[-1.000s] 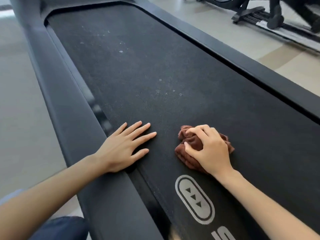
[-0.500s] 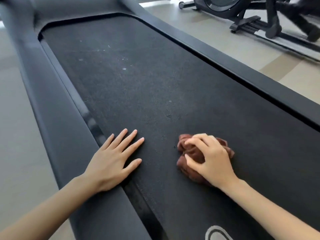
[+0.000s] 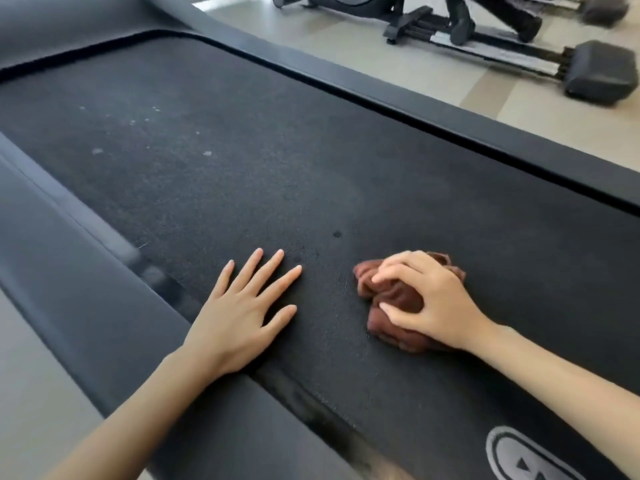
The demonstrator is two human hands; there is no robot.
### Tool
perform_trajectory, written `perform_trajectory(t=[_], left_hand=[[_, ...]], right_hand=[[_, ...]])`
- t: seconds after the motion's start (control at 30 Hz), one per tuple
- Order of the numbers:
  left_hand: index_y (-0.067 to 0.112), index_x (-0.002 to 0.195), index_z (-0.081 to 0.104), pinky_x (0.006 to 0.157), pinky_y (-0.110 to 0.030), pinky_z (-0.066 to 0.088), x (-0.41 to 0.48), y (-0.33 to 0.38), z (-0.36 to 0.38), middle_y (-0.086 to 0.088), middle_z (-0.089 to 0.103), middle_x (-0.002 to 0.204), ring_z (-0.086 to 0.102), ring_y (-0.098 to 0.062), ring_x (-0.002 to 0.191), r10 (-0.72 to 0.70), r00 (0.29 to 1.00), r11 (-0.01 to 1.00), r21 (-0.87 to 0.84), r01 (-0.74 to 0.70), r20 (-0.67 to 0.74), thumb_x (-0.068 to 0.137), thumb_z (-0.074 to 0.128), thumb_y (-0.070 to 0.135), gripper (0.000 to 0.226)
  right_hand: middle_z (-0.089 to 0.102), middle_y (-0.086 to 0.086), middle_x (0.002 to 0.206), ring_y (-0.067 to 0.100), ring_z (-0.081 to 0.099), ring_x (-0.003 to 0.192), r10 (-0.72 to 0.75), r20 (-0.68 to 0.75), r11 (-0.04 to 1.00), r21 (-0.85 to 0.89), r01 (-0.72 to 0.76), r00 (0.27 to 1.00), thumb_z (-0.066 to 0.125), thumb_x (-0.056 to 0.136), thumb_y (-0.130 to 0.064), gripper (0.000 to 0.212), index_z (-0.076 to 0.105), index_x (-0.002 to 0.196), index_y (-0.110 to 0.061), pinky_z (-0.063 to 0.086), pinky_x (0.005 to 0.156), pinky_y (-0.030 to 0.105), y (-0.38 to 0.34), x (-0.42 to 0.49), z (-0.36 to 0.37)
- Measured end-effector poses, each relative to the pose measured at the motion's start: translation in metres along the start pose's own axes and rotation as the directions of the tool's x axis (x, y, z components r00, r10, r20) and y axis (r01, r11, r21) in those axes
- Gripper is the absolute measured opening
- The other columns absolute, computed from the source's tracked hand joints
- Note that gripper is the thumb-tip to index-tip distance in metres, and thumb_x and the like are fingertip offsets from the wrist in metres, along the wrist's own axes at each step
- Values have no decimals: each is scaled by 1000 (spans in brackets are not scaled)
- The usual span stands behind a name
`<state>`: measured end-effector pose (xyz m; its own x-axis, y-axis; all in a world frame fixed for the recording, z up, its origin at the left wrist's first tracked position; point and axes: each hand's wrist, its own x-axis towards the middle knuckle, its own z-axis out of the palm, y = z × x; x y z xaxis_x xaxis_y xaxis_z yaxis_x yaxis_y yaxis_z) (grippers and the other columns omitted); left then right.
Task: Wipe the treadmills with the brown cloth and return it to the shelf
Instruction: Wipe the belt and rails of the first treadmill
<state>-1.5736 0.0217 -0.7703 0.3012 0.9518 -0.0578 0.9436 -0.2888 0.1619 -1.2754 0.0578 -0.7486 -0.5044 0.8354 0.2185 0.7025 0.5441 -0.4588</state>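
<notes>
A black treadmill belt [image 3: 242, 161] fills most of the view, with pale dust specks on its far left part. My right hand [image 3: 433, 299] presses a crumpled brown cloth [image 3: 391, 299] onto the belt near its middle, fingers curled over the cloth. My left hand [image 3: 242, 317] lies flat on the belt with its fingers spread, the heel of the palm on the left side rail [image 3: 69, 271]. It holds nothing.
The right side rail [image 3: 450, 123] runs diagonally past the cloth. Beyond it, on the beige floor, stands another exercise machine [image 3: 485, 26] with black end caps. A white arrow logo [image 3: 526, 459] is printed on the belt at the lower right.
The view has turned to the right, showing more of the far machine. Both hands and the cloth have shifted up the belt, past the small white specks that lay ahead of them.
</notes>
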Motion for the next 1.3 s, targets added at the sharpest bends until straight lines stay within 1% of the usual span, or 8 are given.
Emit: perform_trajectory(t=[0.17,0.37,0.57,0.67,0.8,1.0,1.17,1.3], left_hand=[[50,140,-14,116,-39,-13,3,-1,9,17,-16,154,-23,-9,141,25,999,1000,2,-25,-48,80,-6,71,64],[41,146,-9,116,-46,-7,4,4,5,8,-11,158,-16,-18,144,24,1000,998,53,-24,7,83,-7,69,69],[44,136,-24,117,-39,-5,-2,-35,-12,11,-20,155,-20,-10,142,236,959,964,87,-252,157,74,-7,68,69],[51,137,-12,116,-32,-6,-10,-76,-23,21,-13,153,-18,0,139,339,926,939,3,-344,165,79,1,64,60],[44,145,5,118,-34,-1,-13,-81,-20,18,-1,155,-7,-2,142,318,946,948,-7,-318,58,90,15,56,57],[42,147,4,118,-36,0,-13,-82,-19,16,-2,156,-7,-5,143,310,947,950,1,-311,83,90,15,57,60],[31,150,11,118,-31,1,-16,-82,-22,12,3,157,-3,-5,144,262,964,965,-33,-261,35,93,22,54,62],[32,150,9,117,-30,-2,-20,-80,-19,13,2,157,-4,-8,144,214,977,977,-21,-214,-12,93,17,59,63]], right_hand=[[59,-12,113,12,57,109,111,-52,992,-54,-114,993,68,75,-31,29,66,104,-28,40,95,28,-6,-109,-32],[61,-7,104,16,55,99,402,-342,885,-93,-457,849,71,77,-33,24,66,98,-23,41,82,24,-65,-48,23],[57,-13,109,12,51,104,384,-188,912,-75,-403,904,68,78,-31,26,61,104,-30,44,88,33,-95,-90,21],[57,-13,105,18,55,103,535,-308,806,-90,-584,786,72,76,-25,31,56,99,-39,35,88,23,-92,-160,-4],[57,-5,100,26,53,97,613,-474,669,-115,-735,632,72,75,-24,21,64,95,-24,27,79,20,-102,-135,21],[58,1,111,23,48,104,505,-380,803,-124,-583,775,65,80,-30,29,63,106,-17,39,87,30,-133,8,77],[58,-5,107,15,48,99,367,-284,904,-114,-412,886,66,82,-30,25,63,104,-19,33,82,21,-140,-11,70],[62,-9,101,14,53,94,309,-262,923,-149,-354,914,67,79,-34,24,65,100,-23,44,76,28,-119,-1,63]])
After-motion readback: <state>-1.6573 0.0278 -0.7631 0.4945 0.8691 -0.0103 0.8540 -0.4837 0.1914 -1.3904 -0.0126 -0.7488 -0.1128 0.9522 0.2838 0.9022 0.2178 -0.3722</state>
